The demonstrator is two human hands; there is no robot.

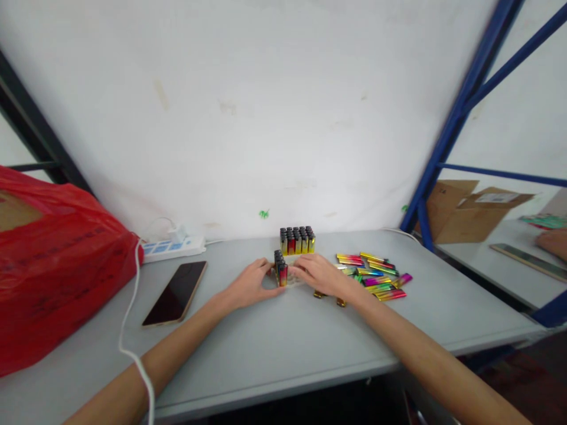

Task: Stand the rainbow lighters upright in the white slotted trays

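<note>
Upright lighters [282, 275], bag [88, 236] with blurred lettering [48, 307]

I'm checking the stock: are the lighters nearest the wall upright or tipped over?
Upright: the back lighters stand in packed rows, black tops up, while the loose lighters lie on their sides.

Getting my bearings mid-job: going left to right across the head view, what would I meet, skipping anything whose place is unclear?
Red plastic bag → phone → left hand → right hand → loose lighters → cardboard box → another person's hand.
</note>
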